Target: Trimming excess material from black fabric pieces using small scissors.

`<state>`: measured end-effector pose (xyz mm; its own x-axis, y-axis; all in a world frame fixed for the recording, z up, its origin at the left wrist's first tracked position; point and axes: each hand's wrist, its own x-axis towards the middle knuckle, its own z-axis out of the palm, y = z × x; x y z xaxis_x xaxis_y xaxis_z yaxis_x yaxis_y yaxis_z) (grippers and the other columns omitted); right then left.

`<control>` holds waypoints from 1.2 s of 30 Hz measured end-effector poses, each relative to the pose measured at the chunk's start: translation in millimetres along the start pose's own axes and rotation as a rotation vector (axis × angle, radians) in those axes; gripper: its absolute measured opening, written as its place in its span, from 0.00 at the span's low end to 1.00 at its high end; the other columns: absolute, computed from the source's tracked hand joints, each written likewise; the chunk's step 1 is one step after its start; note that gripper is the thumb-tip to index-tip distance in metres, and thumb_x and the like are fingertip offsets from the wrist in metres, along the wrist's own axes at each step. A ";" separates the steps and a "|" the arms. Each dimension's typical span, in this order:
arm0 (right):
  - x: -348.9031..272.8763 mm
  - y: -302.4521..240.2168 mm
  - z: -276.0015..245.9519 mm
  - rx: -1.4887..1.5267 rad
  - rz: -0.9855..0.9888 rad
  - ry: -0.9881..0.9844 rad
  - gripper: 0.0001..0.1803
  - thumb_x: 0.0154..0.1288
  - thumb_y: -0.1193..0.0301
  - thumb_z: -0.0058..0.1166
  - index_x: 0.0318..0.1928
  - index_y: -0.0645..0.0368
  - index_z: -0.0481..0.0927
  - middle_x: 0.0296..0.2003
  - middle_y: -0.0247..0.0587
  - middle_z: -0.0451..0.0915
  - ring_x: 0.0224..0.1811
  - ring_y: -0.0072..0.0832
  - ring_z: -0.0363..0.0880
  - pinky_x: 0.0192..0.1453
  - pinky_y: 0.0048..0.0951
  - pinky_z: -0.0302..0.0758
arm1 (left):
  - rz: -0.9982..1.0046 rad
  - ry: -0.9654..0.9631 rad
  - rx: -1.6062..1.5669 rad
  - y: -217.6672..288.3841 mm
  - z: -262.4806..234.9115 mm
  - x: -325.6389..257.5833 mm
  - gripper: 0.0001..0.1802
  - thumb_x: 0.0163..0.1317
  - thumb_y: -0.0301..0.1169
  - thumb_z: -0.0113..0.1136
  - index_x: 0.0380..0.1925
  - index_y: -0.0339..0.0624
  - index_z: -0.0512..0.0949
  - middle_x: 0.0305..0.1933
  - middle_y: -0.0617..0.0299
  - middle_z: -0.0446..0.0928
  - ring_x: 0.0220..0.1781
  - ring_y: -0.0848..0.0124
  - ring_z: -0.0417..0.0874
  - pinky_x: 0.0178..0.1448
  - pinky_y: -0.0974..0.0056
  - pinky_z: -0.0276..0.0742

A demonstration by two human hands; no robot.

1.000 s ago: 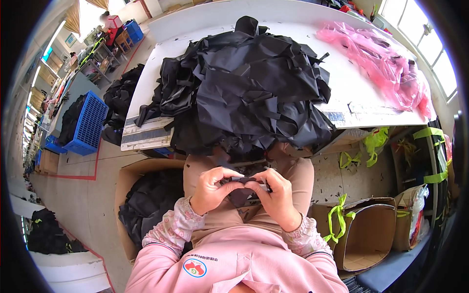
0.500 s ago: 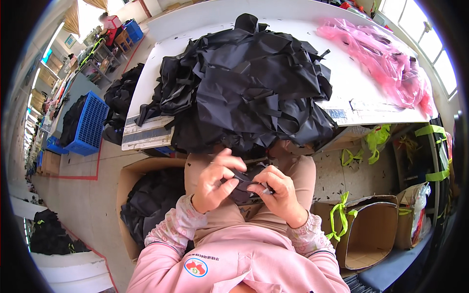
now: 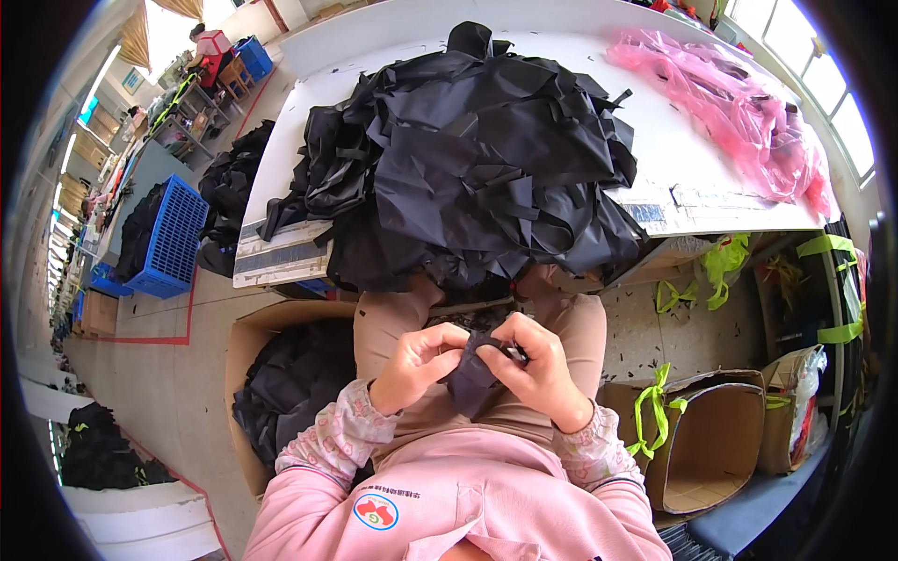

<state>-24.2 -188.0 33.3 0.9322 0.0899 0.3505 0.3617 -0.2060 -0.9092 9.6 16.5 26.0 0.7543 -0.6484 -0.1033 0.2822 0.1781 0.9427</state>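
Note:
Over my lap, my left hand (image 3: 418,366) pinches the edge of a small black fabric piece (image 3: 470,381), thumb and forefinger closed on it. My right hand (image 3: 535,369) grips the same piece from the other side, its thumb pressed on top. The fabric hangs down between the two hands in a point. A small dark object (image 3: 514,353) pokes out by the right forefinger; its kind is not clear. Ahead, a big heap of black fabric (image 3: 468,168) covers the middle of the white table (image 3: 281,201) and droops over its front edge.
A cardboard box (image 3: 245,374) of black fabric stands left of my legs. On the right are an open cardboard box (image 3: 716,439) and yellow-green ties (image 3: 652,411). Pink plastic bags (image 3: 730,117) lie on the table's right. A blue crate (image 3: 173,234) and a person (image 3: 213,56) are farther left.
My left hand has come down and right, its raised fingers closing on the fabric. The piece now hangs lower and flatter between my hands. My right hand has shifted slightly.

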 end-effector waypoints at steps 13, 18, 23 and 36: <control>6.0 11.7 -0.8 0.365 0.269 -0.118 0.08 0.59 0.77 0.64 0.35 0.62 0.76 0.28 0.29 0.75 0.30 0.14 0.70 0.33 0.20 0.68 | 0.064 0.030 -0.027 2.2 3.7 -3.1 0.08 0.57 0.17 0.60 0.37 0.34 0.80 0.47 0.61 0.76 0.49 0.71 0.76 0.57 0.66 0.70; 4.1 21.0 9.9 0.724 0.319 -0.069 0.11 0.61 0.81 0.60 0.43 0.60 0.74 0.37 0.29 0.75 0.37 0.13 0.73 0.40 0.16 0.71 | 0.042 0.013 -0.339 3.0 16.7 1.5 0.09 0.59 0.16 0.57 0.39 0.35 0.80 0.47 0.61 0.75 0.49 0.72 0.76 0.57 0.67 0.71; 0.0 21.3 18.4 0.782 0.406 -0.049 0.12 0.61 0.80 0.60 0.43 0.62 0.74 0.36 0.33 0.75 0.38 0.19 0.75 0.42 0.21 0.73 | 0.117 0.011 -0.339 -12.7 9.9 2.6 0.09 0.54 0.16 0.56 0.35 0.36 0.79 0.43 0.59 0.77 0.47 0.70 0.79 0.55 0.66 0.74; -26.2 3.4 15.7 0.448 0.522 -0.141 0.14 0.68 0.63 0.57 0.38 0.63 0.75 0.22 0.26 0.69 0.23 0.14 0.65 0.26 0.21 0.64 | 0.394 0.386 0.149 -19.1 12.7 6.2 0.06 0.58 0.14 0.57 0.36 0.30 0.77 0.42 0.61 0.74 0.43 0.76 0.76 0.50 0.72 0.71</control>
<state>-47.5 -175.8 17.6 0.9618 0.2208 -0.1620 -0.2000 0.1619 -0.9663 1.4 -0.3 11.4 0.9555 -0.2313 0.1829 -0.1296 0.2275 0.9651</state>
